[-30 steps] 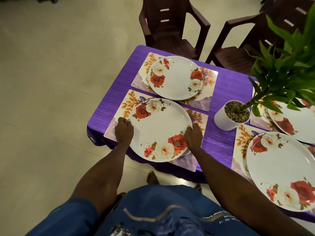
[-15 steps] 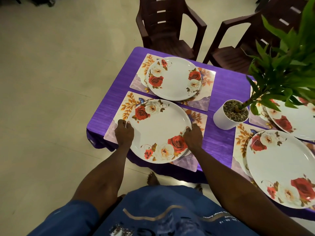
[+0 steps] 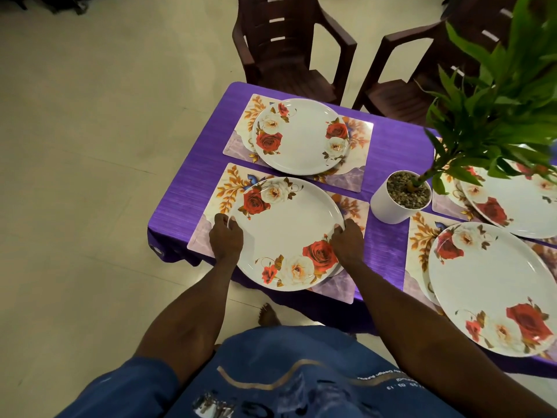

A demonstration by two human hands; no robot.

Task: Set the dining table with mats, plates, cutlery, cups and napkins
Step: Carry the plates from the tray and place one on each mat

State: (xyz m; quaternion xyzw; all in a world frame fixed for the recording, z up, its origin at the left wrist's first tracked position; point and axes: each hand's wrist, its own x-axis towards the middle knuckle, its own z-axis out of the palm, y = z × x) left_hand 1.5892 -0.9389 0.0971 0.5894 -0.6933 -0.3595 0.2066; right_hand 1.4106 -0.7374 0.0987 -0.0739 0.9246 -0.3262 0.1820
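A white plate (image 3: pixel 289 233) with red and cream roses lies on a floral mat (image 3: pixel 229 188) at the near left corner of the purple table (image 3: pixel 382 248). My left hand (image 3: pixel 226 236) grips its left rim and my right hand (image 3: pixel 346 241) grips its right rim. Behind it a second rose plate (image 3: pixel 301 137) rests on its own mat (image 3: pixel 355 164). Two more rose plates, one near (image 3: pixel 488 285) and one far (image 3: pixel 518 203), lie on mats at the right.
A white pot (image 3: pixel 391 209) of pebbles holds a leafy green plant (image 3: pixel 500 110) at the table's middle. Two dark brown plastic chairs, one on the left (image 3: pixel 289 52) and one on the right (image 3: pixel 422 76), stand at the far side. Pale tiled floor (image 3: pixel 90 176) lies left of the table.
Both hands stay on the plate's rims. The view has shifted slightly; the plate and hands show no clear movement on the mat.
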